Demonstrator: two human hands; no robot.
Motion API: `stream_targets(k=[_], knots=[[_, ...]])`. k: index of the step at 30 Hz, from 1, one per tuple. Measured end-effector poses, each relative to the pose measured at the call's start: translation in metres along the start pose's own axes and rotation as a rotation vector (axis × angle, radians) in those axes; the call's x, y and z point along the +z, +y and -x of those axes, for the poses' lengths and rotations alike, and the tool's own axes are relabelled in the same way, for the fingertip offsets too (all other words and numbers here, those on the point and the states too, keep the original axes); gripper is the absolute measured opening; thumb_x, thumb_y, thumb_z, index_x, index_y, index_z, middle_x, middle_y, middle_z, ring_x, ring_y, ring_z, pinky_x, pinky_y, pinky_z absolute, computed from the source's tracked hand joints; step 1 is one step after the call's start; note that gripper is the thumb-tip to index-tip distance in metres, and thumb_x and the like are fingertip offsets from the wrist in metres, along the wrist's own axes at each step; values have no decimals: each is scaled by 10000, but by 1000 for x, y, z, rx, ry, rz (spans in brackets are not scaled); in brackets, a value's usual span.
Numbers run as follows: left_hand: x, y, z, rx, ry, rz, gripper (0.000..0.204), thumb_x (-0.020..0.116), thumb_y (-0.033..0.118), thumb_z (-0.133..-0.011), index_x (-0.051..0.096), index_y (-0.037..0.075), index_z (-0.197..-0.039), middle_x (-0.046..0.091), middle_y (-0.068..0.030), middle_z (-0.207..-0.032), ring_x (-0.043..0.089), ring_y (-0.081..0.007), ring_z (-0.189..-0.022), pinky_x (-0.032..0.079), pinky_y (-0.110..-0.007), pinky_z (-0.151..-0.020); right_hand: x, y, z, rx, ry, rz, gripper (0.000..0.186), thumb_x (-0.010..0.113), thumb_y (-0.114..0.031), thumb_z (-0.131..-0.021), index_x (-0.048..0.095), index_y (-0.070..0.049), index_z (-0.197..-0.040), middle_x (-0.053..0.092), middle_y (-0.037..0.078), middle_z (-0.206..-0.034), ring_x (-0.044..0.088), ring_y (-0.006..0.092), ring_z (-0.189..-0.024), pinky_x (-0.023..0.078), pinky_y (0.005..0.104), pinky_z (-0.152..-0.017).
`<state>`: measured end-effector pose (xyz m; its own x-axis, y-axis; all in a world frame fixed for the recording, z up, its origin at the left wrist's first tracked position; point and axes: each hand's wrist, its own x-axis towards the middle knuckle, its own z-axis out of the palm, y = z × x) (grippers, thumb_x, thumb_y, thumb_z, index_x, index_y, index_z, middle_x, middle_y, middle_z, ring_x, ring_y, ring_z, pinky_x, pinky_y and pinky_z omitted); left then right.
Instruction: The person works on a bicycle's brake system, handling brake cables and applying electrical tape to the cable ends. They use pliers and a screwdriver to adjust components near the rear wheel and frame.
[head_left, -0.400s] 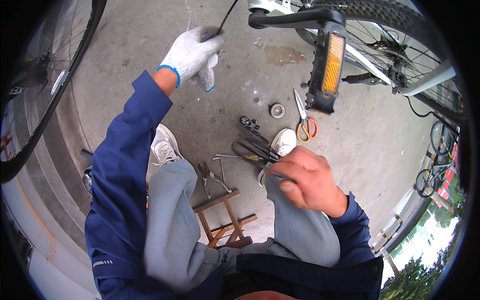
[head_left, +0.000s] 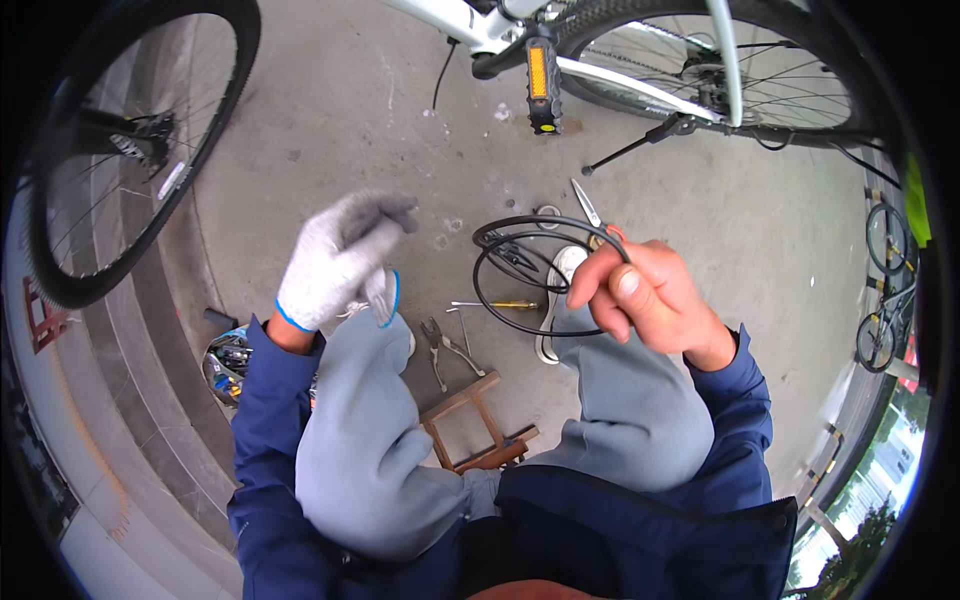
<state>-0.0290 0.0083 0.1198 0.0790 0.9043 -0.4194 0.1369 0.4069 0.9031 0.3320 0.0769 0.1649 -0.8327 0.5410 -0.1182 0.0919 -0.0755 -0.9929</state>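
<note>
My left hand (head_left: 340,255), in a white knit glove, is raised over my left knee with its fingers pointing right. A second white glove (head_left: 378,298) with a blue cuff appears to hang from its palm; the grip itself is partly hidden. My bare right hand (head_left: 645,295) pinches a loosely looped black cable (head_left: 490,300) above my right knee. Behind the loops, a small black part (head_left: 515,262) lies on the ground. Beyond them stand orange-handled scissors (head_left: 588,205) and a small round tin or roll (head_left: 548,215), both partly covered.
Pliers (head_left: 447,352), a yellow-handled screwdriver (head_left: 515,305) and a wooden stool frame (head_left: 460,405) are between my legs. Ahead is a white bicycle with its pedal (head_left: 541,85), kickstand (head_left: 640,145) and a hanging black cable (head_left: 443,78). A wheel (head_left: 245,60) and tool container (head_left: 225,365) are left.
My left hand has let go of the cable hanging by the bicycle and come back toward my knee. My right hand has risen slightly with the looped cable. The view has shifted.
</note>
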Motion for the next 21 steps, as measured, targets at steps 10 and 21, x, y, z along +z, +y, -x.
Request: stream_targets(k=[10,21], knots=[[53,51,55,301,-344,-221,664,812,74,-985,506,8,-1570,628,-112,-1480,629,-155,-1251,558,-331,-1018,61,-161,-3,-379,142,275,431,436,-325,-1210,722,-6,-1168,534,-38,-613,486,38,-535,427,238,-551],[-24,86,149,509,203,-130,432,649,394,-1083,723,6,-1257,692,-28,-875,623,-89,-661,516,-265,-590,13,-242,50,-663,605,343,356,450,-290,-1223,654,-46,-1383,527,-35,-875,497,64,-748,406,219,-669]])
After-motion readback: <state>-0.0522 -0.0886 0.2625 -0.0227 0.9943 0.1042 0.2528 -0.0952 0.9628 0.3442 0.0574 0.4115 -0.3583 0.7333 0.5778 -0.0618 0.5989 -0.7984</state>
